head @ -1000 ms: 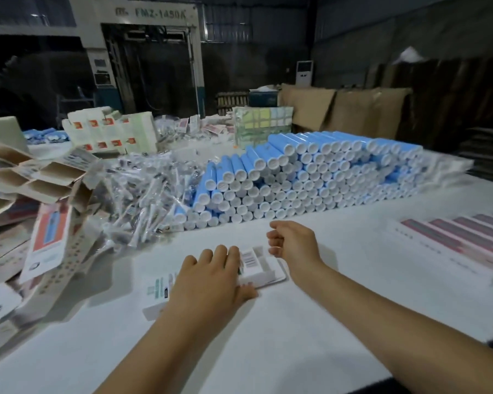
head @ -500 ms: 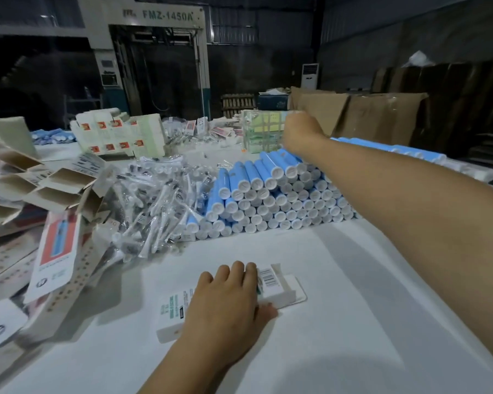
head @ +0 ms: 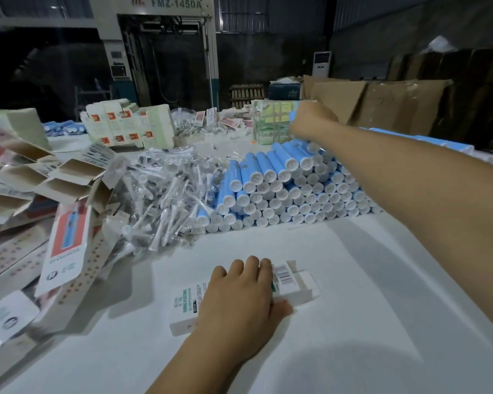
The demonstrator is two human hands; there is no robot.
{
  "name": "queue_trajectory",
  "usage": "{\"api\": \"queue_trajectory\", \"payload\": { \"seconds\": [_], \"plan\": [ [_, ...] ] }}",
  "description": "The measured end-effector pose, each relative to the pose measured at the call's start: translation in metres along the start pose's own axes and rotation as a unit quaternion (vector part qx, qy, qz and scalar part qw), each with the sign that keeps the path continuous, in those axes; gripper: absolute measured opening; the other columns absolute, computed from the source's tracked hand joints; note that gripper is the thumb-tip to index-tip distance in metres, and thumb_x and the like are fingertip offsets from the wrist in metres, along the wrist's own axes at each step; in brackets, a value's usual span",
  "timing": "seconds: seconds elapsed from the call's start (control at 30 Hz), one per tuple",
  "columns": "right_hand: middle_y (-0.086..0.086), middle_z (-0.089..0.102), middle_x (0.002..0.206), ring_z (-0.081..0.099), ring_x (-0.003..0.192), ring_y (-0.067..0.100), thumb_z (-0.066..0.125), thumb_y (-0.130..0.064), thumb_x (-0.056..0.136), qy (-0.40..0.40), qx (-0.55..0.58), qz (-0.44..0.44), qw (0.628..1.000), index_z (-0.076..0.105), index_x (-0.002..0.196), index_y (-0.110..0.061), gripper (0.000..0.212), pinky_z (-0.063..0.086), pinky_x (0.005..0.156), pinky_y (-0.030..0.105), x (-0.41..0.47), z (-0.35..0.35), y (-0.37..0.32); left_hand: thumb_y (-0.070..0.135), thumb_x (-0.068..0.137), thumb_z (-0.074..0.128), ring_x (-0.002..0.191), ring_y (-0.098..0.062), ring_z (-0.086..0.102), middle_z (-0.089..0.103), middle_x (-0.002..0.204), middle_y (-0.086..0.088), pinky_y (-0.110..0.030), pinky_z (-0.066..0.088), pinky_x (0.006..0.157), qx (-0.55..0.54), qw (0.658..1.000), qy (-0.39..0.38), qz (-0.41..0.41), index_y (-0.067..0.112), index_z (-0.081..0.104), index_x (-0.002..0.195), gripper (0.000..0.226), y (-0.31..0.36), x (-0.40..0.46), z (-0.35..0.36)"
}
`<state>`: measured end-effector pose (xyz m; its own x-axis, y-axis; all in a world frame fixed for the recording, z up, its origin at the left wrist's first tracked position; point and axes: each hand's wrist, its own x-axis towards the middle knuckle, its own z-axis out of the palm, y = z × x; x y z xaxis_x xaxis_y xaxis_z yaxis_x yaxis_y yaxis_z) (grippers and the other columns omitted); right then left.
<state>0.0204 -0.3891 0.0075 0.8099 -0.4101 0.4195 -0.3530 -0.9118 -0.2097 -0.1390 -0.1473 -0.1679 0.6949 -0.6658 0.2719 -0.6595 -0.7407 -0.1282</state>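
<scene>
Head view: left hand (head: 239, 302) lies flat atop white box (head: 299, 285); right hand (head: 310, 118) over blue tubes (head: 282, 189), grip unclear.

Flat white carton (head: 295, 282); stacked blue white-capped tubes (head: 282, 191)
</scene>
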Motion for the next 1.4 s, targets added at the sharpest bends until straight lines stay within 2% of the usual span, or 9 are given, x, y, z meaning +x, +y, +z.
{"api": "queue_trajectory", "payload": {
  "seconds": [0.07,0.17,0.3,0.5,0.77,0.9,1.07,1.23,1.4],
  "plan": [
    [0.006,0.055,0.097,0.051,0.073,0.019,0.053,-0.021,0.089,0.032,0.158,0.013,0.987,0.048,0.121,-0.009,0.035,0.04,0.055,0.029,-0.016,-0.016,0.002,0.069,0.088,0.028,0.106,-0.025,0.043,0.044,0.116,0.002,-0.038,0.029,0.08,-0.001,1.0,0.007,-0.003,0.022,0.032,0.13,0.063,0.0,-0.001,-0.001],
    [0.001,0.049,0.1,0.053,0.063,0.01,0.056,-0.016,0.086,0.039,0.409,0.021,0.911,0.022,0.147,-0.02,0.07,0.041,0.044,0.021,-0.062,-0.038,0.01,0.07,0.088,0.026,0.103,-0.023,0.044,0.044,0.112,0.004,-0.038,0.029,0.079,0.0,1.0,0.015,-0.007,0.023,0.033,0.126,0.06,0.001,-0.002,-0.003],
    [0.014,0.058,0.085,0.053,0.038,0.014,0.057,-0.005,0.081,0.041,0.591,0.038,0.805,0.006,0.149,-0.035,0.09,0.042,0.037,0.022,-0.14,-0.034,0.046,0.071,0.085,0.028,0.102,-0.021,0.045,0.046,0.111,0.005,-0.037,0.03,0.079,-0.014,0.999,0.039,-0.032,0.025,0.035,0.126,0.062,0.003,-0.003,-0.004],
    [0.008,0.057,0.071,0.054,0.035,0.018,0.05,-0.011,0.092,0.084,0.667,0.181,0.718,0.035,0.122,-0.026,0.037,0.045,0.036,0.025,-0.232,0.023,0.066,0.069,0.086,0.023,0.109,-0.023,0.044,0.044,0.123,0.002,-0.037,0.032,0.085,-0.013,0.993,0.077,-0.086,0.02,0.027,0.141,0.073,0.0,-0.004,-0.008],
    [0.008,0.051,0.066,0.05,0.04,0.01,0.054,-0.008,0.092,-0.009,0.712,0.222,0.666,0.054,0.083,-0.012,0.01,0.044,0.039,0.023,-0.255,0.053,0.047,0.066,0.087,0.038,0.105,-0.026,0.047,0.049,0.119,-0.001,-0.039,0.034,0.083,-0.021,0.992,0.091,-0.09,0.016,0.036,0.14,0.072,0.003,-0.006,-0.009],
    [0.0,0.058,0.049,0.049,0.039,0.01,0.062,-0.012,0.089,0.01,0.679,0.223,0.7,0.053,0.091,-0.024,0.015,0.039,0.047,0.03,-0.257,0.058,0.055,0.065,0.088,0.037,0.102,-0.026,0.047,0.049,0.115,-0.001,-0.039,0.032,0.081,-0.024,0.991,0.091,-0.091,0.017,0.037,0.136,0.068,0.003,-0.007,-0.01],
    [-0.001,0.045,0.041,0.035,0.033,0.009,0.056,-0.025,0.094,-0.018,0.654,0.165,0.738,0.065,0.068,-0.011,0.031,0.026,0.035,0.014,-0.265,0.064,0.048,0.064,0.09,0.037,0.107,-0.026,0.044,0.046,0.121,-0.002,-0.039,0.031,0.085,-0.033,0.991,0.089,-0.091,0.017,0.032,0.138,0.068,0.003,-0.008,-0.011],
    [0.0,0.05,0.048,0.036,0.037,0.01,0.054,-0.024,0.093,0.008,0.629,0.206,0.75,0.065,0.065,-0.014,0.031,0.027,0.034,0.016,-0.252,0.058,0.049,0.065,0.09,0.037,0.108,-0.026,0.042,0.045,0.122,-0.003,-0.04,0.031,0.087,-0.041,0.992,0.077,-0.088,0.015,0.032,0.136,0.068,0.002,-0.01,-0.01],
    [0.004,0.058,0.061,0.041,0.041,0.008,0.056,-0.013,0.089,-0.01,0.59,0.082,0.803,0.064,0.066,-0.013,0.024,0.032,0.037,0.02,-0.225,0.04,0.016,0.063,0.089,0.041,0.106,-0.027,0.042,0.046,0.121,-0.006,-0.042,0.031,0.085,-0.044,0.995,0.064,-0.068,0.012,0.034,0.134,0.069,0.003,-0.01,-0.008]
  ]
}}
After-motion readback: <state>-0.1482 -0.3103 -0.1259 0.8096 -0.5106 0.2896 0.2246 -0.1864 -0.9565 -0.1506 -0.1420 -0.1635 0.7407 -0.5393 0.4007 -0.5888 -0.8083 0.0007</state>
